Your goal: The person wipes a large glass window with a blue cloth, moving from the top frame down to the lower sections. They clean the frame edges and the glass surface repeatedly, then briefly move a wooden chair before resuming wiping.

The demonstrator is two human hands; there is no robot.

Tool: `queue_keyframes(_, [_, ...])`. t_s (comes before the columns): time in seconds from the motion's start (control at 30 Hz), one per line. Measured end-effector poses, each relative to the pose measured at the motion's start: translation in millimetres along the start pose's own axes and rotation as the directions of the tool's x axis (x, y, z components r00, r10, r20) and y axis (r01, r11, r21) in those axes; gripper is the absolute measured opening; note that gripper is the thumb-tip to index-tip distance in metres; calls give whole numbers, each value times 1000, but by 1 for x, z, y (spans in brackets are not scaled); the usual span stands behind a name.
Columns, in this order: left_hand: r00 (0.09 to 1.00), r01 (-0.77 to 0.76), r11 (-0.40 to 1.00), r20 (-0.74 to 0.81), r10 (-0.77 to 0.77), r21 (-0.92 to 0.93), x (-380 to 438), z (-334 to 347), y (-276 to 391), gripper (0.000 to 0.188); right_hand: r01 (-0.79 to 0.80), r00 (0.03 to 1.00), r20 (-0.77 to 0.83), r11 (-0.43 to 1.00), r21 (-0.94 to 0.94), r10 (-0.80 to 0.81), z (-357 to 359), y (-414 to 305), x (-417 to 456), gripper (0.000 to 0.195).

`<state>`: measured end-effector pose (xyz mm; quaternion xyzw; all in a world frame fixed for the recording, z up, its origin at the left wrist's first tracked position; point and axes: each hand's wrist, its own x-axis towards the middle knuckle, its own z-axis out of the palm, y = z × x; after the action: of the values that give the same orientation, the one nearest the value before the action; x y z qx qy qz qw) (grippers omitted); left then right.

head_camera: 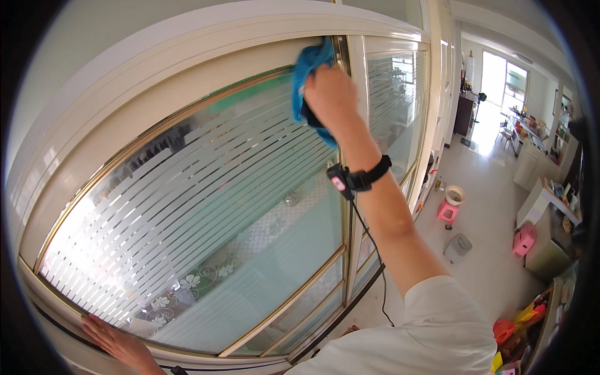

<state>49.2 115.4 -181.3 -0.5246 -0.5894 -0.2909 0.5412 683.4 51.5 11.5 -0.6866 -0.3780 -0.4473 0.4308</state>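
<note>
My right hand (pixel 331 96) is raised to the upper corner of a striped, frosted glass door panel (pixel 225 187). It grips a blue cloth (pixel 304 79), which lies against the glass and frame beside the dark vertical channel. The hand is slightly blurred, and a black strap with a small device and cable circles that wrist. At lower left, my left hand (pixel 115 341) rests with extended fingers on the pale door frame near the glass edge. Nothing shows in it.
Another glazed panel (pixel 396 103) stands right of the channel. Farther right on the floor are a pink stool (pixel 448 211) bearing a basin (pixel 454 195), a grey stool (pixel 458 248) and a second pink stool (pixel 524 239). Cluttered shelves (pixel 546 323) stand at lower right.
</note>
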Motion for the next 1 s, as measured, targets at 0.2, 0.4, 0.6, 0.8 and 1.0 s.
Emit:
queue_keyframes(0.2, [993,-32,994,108,43,-108,25,-69,26,55,-87,977,196,996,-13,88,-15,4,20,44])
queue_keyframes(0.4, [997,-70,996,32,72,-50,25,-63,27,47,26,987,162,998,-64,-15,-7,0,16,41])
queue_keyframes(0.6, [992,-94,994,-92,88,-61,-2,-2,-20,55,118,989,78,990,76,-124,-7,-3,10,35])
queue_keyframes(0.8, [994,35,995,103,-26,-90,11,-25,12,59,-150,989,12,987,54,150,-5,-20,13,37])
queue_keyframes(1.0, [999,0,990,47,7,-144,13,-33,10,57,179,981,-107,967,179,-162,-39,-153,-25,28])
